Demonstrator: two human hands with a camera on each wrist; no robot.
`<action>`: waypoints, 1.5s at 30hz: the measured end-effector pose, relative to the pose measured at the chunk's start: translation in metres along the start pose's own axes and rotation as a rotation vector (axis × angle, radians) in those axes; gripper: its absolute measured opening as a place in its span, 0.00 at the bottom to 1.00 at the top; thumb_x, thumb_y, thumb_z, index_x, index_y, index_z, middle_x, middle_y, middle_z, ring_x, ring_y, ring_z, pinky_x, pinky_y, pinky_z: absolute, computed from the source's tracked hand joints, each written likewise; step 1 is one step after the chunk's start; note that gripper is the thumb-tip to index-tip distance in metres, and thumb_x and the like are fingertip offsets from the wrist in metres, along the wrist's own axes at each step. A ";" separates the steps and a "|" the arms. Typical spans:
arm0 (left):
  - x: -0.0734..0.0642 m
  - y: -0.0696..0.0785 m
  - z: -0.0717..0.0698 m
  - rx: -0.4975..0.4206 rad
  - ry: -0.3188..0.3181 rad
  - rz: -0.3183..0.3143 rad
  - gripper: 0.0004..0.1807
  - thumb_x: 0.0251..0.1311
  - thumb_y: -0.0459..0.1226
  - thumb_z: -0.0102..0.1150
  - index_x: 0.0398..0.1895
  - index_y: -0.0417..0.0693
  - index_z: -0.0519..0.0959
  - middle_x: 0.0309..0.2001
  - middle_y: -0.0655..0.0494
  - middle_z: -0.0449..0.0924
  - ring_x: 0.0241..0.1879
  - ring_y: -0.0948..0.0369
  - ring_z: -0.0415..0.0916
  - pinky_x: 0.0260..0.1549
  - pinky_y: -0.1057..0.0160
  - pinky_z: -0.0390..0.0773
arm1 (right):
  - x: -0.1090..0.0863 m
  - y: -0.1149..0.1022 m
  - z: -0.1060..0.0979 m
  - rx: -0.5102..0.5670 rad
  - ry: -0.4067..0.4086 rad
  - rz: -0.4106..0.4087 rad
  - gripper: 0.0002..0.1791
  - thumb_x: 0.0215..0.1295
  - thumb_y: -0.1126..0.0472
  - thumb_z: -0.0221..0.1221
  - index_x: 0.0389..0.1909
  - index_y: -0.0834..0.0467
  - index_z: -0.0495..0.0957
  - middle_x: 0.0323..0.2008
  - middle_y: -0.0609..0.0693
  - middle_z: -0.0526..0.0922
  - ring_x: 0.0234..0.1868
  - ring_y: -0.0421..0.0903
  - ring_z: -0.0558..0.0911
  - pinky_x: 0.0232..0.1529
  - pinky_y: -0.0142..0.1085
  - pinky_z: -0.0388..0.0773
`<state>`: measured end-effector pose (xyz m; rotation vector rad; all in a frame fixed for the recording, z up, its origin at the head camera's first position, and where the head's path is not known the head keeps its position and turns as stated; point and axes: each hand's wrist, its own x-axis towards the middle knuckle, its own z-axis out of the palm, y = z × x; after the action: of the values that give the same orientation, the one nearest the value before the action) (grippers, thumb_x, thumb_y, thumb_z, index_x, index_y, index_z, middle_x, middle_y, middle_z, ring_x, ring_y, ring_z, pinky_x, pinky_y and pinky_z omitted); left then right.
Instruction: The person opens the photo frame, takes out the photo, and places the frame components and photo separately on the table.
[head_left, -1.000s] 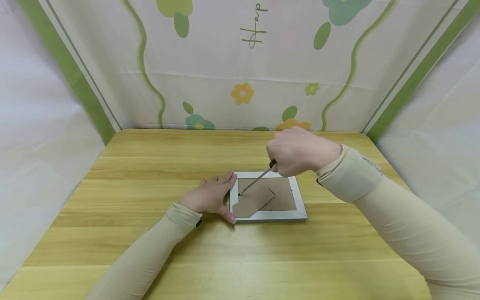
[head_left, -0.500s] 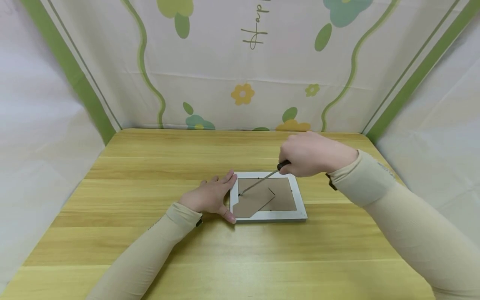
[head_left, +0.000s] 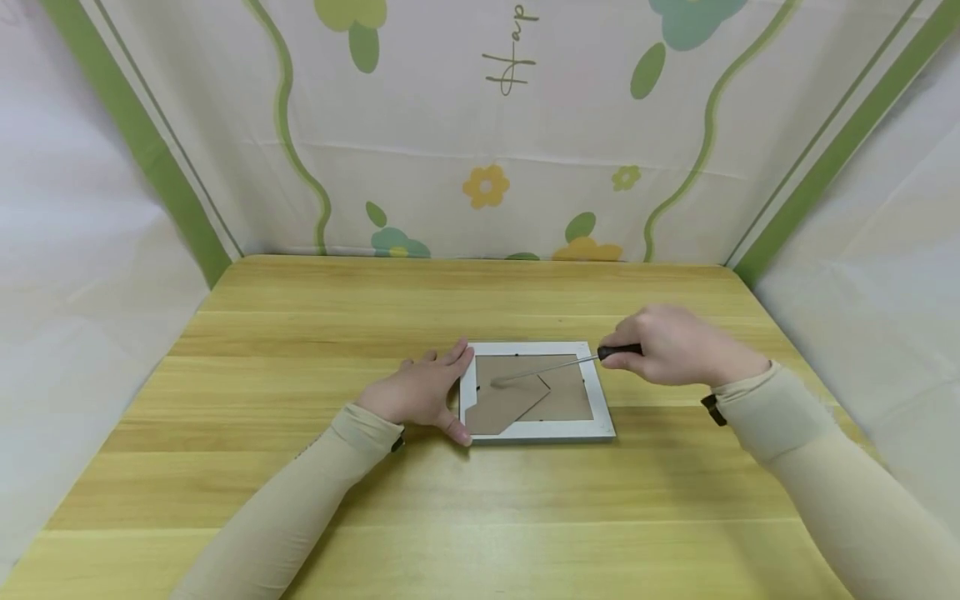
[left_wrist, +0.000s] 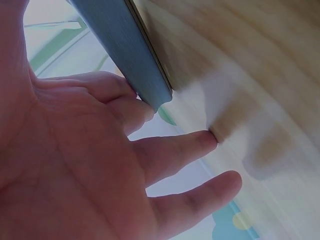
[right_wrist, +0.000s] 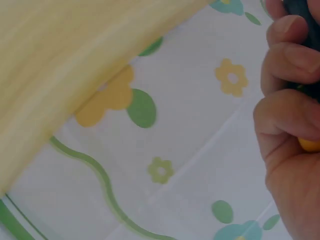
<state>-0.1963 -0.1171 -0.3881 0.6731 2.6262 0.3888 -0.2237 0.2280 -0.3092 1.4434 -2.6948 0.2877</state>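
The picture frame (head_left: 595, 396) lies back up on the wooden surface (head_left: 420, 508), just to the right of the left hand (head_left: 420, 396). That hand is spread, its thumb at the near left corner and a finger at the far left one; the left wrist view shows two more fingers stretched out beyond the frame's edge. Well to the right of it, the right hand (head_left: 675, 346) holds a screwdriver (head_left: 611, 352), fingers curled round its black handle. The shaft slants from that hand back toward the left one, over the brown backing board (head_left: 555, 408); I cannot tell whether the tip touches. A small black tab (head_left: 478, 388) sits just beside the left hand's fingers.

The frame is probably light and stiff, and its smooth outer side may slide when pushed, so opposite rails should make the surest hold. The board looks thin and could dent or scratch under a hard tip.
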 end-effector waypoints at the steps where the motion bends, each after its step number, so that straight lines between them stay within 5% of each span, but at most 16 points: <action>1: 0.000 0.000 0.000 -0.002 0.001 0.001 0.73 0.38 0.63 0.75 0.80 0.47 0.40 0.79 0.53 0.33 0.73 0.34 0.43 0.64 0.29 0.47 | -0.003 0.002 0.005 0.008 0.020 -0.009 0.06 0.60 0.61 0.69 0.37 0.57 0.89 0.32 0.42 0.87 0.32 0.35 0.84 0.34 0.39 0.82; 11: 0.000 -0.001 0.001 -0.011 0.000 -0.004 0.72 0.38 0.62 0.75 0.80 0.48 0.40 0.79 0.54 0.32 0.73 0.34 0.42 0.65 0.29 0.47 | -0.015 0.013 0.045 0.086 0.128 -0.063 0.06 0.58 0.63 0.70 0.37 0.59 0.88 0.32 0.42 0.87 0.32 0.34 0.82 0.32 0.37 0.81; 22: -0.001 -0.001 0.001 0.004 0.002 -0.001 0.72 0.38 0.63 0.75 0.80 0.48 0.40 0.79 0.54 0.33 0.73 0.34 0.44 0.64 0.30 0.49 | -0.019 0.016 0.060 0.114 0.156 -0.062 0.05 0.59 0.63 0.70 0.36 0.57 0.87 0.28 0.36 0.81 0.26 0.30 0.74 0.29 0.32 0.76; 36: 0.001 -0.003 0.002 0.003 -0.003 -0.008 0.73 0.37 0.64 0.74 0.80 0.49 0.39 0.79 0.55 0.31 0.74 0.35 0.42 0.65 0.31 0.47 | -0.010 0.014 0.054 0.112 0.139 -0.068 0.03 0.59 0.65 0.69 0.33 0.55 0.86 0.27 0.35 0.80 0.25 0.30 0.74 0.27 0.31 0.75; 45: 0.000 -0.002 0.001 -0.005 -0.004 -0.007 0.73 0.38 0.63 0.75 0.80 0.48 0.39 0.79 0.55 0.32 0.73 0.35 0.42 0.65 0.30 0.47 | 0.009 0.002 0.024 0.010 0.050 -0.063 0.04 0.61 0.61 0.69 0.36 0.56 0.88 0.30 0.39 0.84 0.29 0.33 0.79 0.30 0.37 0.79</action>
<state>-0.1964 -0.1183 -0.3897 0.6626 2.6228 0.3911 -0.2295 0.2174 -0.3313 1.4992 -2.6068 0.3285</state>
